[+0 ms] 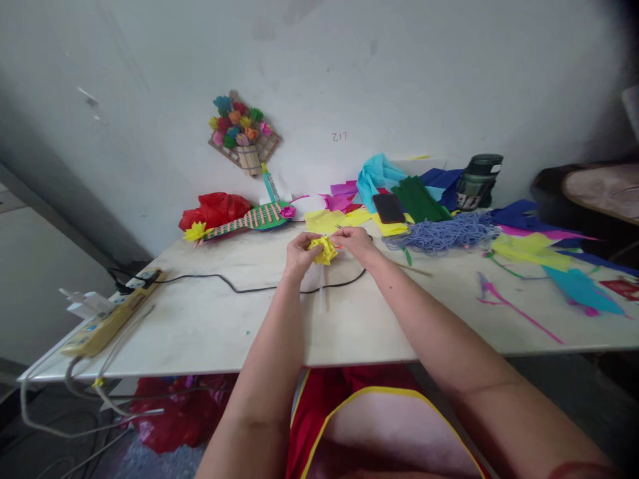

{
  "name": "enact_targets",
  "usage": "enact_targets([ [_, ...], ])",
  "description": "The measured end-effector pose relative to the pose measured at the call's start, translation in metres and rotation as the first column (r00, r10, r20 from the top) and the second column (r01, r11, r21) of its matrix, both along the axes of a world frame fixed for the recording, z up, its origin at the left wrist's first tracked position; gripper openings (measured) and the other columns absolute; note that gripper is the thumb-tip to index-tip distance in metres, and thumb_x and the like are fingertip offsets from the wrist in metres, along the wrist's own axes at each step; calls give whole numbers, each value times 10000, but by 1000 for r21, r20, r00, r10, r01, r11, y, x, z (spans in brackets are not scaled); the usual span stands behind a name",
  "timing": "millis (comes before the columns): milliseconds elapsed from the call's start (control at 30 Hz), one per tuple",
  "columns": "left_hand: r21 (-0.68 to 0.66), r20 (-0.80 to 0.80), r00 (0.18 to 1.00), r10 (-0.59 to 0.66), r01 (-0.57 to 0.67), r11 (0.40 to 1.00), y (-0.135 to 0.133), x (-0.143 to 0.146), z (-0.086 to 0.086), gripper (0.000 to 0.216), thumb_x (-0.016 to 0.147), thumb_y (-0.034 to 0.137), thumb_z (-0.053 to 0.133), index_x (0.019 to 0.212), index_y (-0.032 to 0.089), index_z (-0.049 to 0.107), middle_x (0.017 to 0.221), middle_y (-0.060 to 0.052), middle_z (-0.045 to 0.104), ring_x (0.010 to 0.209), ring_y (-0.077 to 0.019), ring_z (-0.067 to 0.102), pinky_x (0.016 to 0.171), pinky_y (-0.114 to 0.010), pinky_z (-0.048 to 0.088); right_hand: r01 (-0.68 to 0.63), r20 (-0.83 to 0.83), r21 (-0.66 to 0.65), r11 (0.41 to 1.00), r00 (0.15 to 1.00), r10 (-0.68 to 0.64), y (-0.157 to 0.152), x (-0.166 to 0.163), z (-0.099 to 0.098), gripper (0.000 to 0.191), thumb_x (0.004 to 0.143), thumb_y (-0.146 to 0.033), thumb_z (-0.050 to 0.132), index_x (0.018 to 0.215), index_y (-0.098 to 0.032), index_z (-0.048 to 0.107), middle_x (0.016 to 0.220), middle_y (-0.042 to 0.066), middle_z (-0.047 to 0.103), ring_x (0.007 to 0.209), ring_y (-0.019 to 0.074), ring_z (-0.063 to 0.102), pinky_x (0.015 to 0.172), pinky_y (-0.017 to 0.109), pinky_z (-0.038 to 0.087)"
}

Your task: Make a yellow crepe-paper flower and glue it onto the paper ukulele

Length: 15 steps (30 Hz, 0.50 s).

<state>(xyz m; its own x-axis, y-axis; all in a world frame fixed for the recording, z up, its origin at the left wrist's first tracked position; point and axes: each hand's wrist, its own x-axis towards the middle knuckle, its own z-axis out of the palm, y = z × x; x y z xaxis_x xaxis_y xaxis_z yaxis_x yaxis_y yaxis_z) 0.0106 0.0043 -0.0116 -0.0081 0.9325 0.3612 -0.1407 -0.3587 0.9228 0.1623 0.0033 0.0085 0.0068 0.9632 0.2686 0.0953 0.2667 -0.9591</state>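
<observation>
A crumpled yellow paper flower [324, 251] is pinched in the fingers of my left hand [299, 254], above the middle of the table. My right hand [353, 241] is closed at the flower's right side, fingertips near its petals. A thin, pointed tip shows by those fingers, too small to name. Below the flower a pale, see-through stick [321, 296] points toward me; I cannot tell whether it is joined to the flower. A black cable [239, 290] runs across the table behind my forearms.
Behind my hands lie a green lute-shaped craft piece [264, 217], a phone [389, 209], coloured crepe paper [379, 179] and tangled blue-grey cord [444, 233]. A dark bottle [480, 181] stands at the back right. A power strip [117, 313] sits at the left edge.
</observation>
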Motion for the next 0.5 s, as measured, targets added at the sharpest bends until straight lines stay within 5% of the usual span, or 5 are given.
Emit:
enact_targets([
  [500,59,-68,998,9,-5,998,0,2,-2,235,512,133,700,743,156,661,648,-12,654,552,-116,573,532,-216,443,-27,-102,-81,996,995,19,2,1,-3,140,527,-270,682,596,-155,639,574,-4,619,596,115,539,642,266,442],
])
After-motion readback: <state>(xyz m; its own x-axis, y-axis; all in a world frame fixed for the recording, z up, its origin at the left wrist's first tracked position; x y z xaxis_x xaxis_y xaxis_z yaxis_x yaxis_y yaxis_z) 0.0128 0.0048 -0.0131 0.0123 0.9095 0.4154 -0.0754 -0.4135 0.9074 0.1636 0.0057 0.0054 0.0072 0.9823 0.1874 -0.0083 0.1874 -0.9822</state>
